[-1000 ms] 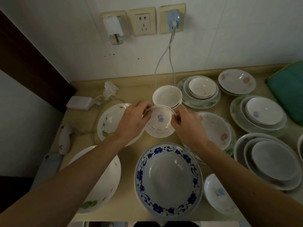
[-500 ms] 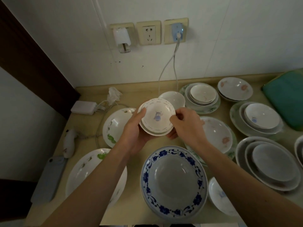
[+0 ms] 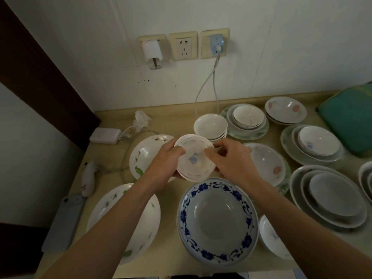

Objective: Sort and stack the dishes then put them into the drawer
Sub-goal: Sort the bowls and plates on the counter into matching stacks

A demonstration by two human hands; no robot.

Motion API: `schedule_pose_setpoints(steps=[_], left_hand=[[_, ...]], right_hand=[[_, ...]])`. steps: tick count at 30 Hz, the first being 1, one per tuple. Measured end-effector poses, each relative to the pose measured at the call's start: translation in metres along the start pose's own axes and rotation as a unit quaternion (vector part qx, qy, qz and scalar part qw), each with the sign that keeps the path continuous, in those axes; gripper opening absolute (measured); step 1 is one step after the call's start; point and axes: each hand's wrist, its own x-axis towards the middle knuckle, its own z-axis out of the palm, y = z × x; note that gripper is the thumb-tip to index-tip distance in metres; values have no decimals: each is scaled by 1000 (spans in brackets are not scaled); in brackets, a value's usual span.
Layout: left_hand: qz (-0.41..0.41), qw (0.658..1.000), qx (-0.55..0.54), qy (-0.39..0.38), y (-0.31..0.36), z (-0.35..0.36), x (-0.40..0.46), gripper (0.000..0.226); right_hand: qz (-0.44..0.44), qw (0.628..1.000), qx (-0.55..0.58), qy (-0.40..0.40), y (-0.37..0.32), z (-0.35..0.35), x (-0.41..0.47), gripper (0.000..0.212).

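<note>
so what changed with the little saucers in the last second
Both hands lifted the small saucers off the counter, and they are now held tilted above the blue-rimmed bowl. The left hand grips the left rim; the right hand pinches the right edge. The other bowls and plates lie where they were.

Beige counter [image 3: 171, 121] bearing dish stacks, a blue-rimmed bowl [image 3: 217, 220], white adapter [image 3: 104, 135], teal cloth [image 3: 350, 117]
</note>
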Motion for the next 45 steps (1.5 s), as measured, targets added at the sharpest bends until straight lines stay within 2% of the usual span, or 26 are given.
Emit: schedule_pose_setpoints(steps=[2,4,6,9,11,13,15,17,20,23,25,29,36,40,45], left_hand=[[5,999,17,-33,2,1,-1,46],[2,999,11,-47,3,3,-2,34],[5,999,18,-50,3,3,-3,23],[3,999,19,-30,4,4,-4,20],[-6,1000,-2,0,4,4,-4,18],[-8,999,-18,27,4,4,-3,19],[-13,998,-32,43,3,5,-2,18],[-43,996,-58,62,3,5,0,5],[-69,992,-81,63,-3,5,4,9],[-76,992,-90,53,-7,6,4,13],[-74,991,-99,44,-9,6,5,18],[-80,989,-126,21,-12,11,6,25],[-84,987,-126,-53,-26,41,9,34],[-99,982,-131,-94,-26,63,8,32],[-108,979,-121,-126,-24,80,8,34]], right_hand=[[-25,999,-46,3,1,-1,-1,21],[-39,996,-75,8,5,0,-4,21],[-46,995,-80,28,8,0,-7,28],[-33,995,-70,57,12,-4,-11,37],[24,998,-23,54,13,-10,-12,36],[132,987,88,34,16,-18,-10,30],[247,947,204,-4,16,-24,-7,25],[313,910,267,-50,17,-29,-5,37],[340,884,306,-94,19,-31,-6,53],[336,882,314,-106,20,-31,-10,55],[330,886,316,-85,20,-33,-13,53],[266,923,279,-3,23,-52,-30,27],[189,968,103,126,71,-81,-99,28],[185,966,1,180,108,-84,-144,31],[244,952,-29,181,149,-72,-176,43]])
